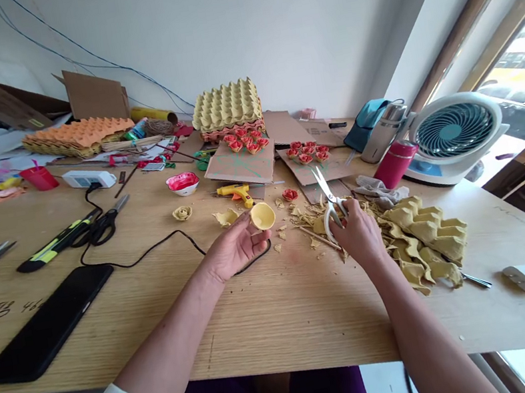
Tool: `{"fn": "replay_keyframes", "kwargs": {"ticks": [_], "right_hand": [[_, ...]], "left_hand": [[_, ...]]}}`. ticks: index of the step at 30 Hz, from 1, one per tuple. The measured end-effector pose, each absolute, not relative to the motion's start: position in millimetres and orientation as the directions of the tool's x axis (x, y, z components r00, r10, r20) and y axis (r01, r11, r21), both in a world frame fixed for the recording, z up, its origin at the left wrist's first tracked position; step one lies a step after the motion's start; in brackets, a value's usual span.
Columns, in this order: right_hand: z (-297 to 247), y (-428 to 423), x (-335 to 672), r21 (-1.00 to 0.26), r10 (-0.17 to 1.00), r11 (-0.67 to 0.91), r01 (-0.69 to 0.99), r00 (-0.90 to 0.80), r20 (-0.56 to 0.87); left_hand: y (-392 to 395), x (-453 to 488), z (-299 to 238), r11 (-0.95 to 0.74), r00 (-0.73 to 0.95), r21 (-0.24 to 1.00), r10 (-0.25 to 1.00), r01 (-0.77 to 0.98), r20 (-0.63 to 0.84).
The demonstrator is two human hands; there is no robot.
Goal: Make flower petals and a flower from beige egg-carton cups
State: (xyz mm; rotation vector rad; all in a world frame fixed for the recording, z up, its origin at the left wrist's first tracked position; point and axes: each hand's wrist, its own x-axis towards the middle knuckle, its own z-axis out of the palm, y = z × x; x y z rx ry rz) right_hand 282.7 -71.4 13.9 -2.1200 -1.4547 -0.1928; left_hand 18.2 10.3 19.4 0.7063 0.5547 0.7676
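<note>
Between the fingers of my left hand [235, 247] is a small yellow egg-carton cup [262, 216], its round hollow facing me. My right hand [361, 233] grips white-handled scissors [327, 195], their blades pointing up and away, slightly apart. Just beyond the left hand lie a torn yellow carton piece [226, 218] and a yellow glue gun [236, 193]. Scraps of carton [315, 224] are scattered beside the scissors, with a thin wooden stick [319, 238] among them. A single red paper flower [290, 195] sits between the two hands, farther back.
Cut egg-carton strips [425, 229] pile up right of my right hand. Red flowers stand on cardboard [241, 166] behind, near stacked egg trays [226, 104]. A black phone [51, 322], a cutter knife [55, 245] and dark scissors [102, 226] lie left; a fan [457, 131] stands right.
</note>
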Motion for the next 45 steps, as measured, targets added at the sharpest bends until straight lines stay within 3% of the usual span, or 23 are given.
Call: {"fn": "replay_keyframes", "kwargs": {"ticks": [5,11,20,26,32,38,45], "right_hand": [[19,-75,270,-0.54,0.823,-0.069,0.839,0.354,0.444],[18,-81,246,-0.725,0.931,0.149,0.672,0.152,0.332],[16,-85,234,-0.889,0.982,0.185,0.419,-0.041,0.185],[19,-88,229,-0.885,0.981,0.189,0.424,-0.118,0.153],[16,-88,230,-0.798,0.972,0.236,0.554,-0.139,0.191],[14,-87,231,-0.709,0.953,0.304,0.636,-0.204,0.226],[12,-86,231,-0.671,0.942,0.335,0.661,-0.236,0.237]], "left_hand": [[10,19,18,0.537,0.63,0.724,0.755,-0.433,-0.184],[5,18,20,0.443,0.678,0.788,0.733,-0.427,-0.046],[2,24,21,0.094,0.571,0.937,0.811,-0.336,0.124],[3,27,20,-0.131,0.455,0.956,0.857,-0.263,0.243],[6,27,13,-0.348,0.403,0.916,0.824,-0.198,0.399],[4,28,12,-0.411,0.393,0.904,0.816,-0.121,0.424],[2,29,14,-0.413,0.396,0.895,0.804,-0.166,0.444]]}}
